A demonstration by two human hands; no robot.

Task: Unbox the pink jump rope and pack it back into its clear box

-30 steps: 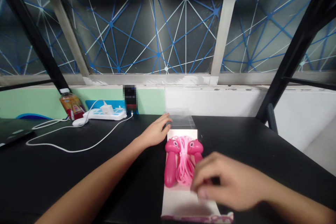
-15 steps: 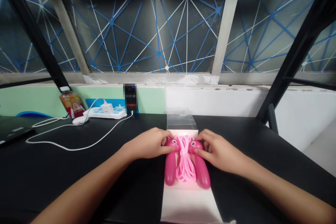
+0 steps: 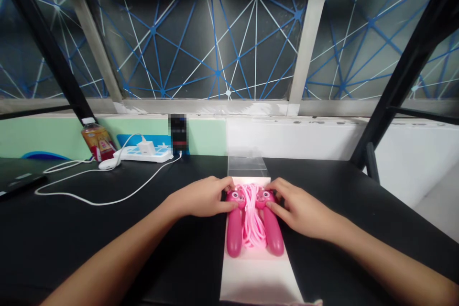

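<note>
Rope [image 3: 254, 227]: pink, bundled lengthwise in the middle of the white card, between the two handles; likely set there so each handle has its own side.
Left handle [image 3: 234, 236]: dark pink, head with eyes turned up, grip end toward the person; lies along the card's left edge.
Right handle [image 3: 274, 236]: matching, grip end angled outward, so the pair splay slightly.
Left hand [image 3: 202, 197]: part-curled, thumb on the left handle's head, fingers at its far side; a light pinch, probably to steady it from outside without covering the rope.
Right hand [image 3: 303, 209]: mirrors that on the right handle's head, thumb and fingers slightly parted around it; fingertips partly hidden, so how firm the grip is can't be told.
White card [image 3: 260, 279]: flat under everything, near part bare.
Clear plastic [image 3: 247, 167]: just beyond the card's far edge, toward the wall.
Table [image 3: 344, 196]: black, bears it all.
White cable [image 3: 95, 204]: loops well left of the card, up to a black device [image 3: 178, 134] propped upright.
Power strip [image 3: 161, 155]: against the wall, plug in it.
Bottle [image 3: 99, 143]: leaning, left of the strip.
</note>
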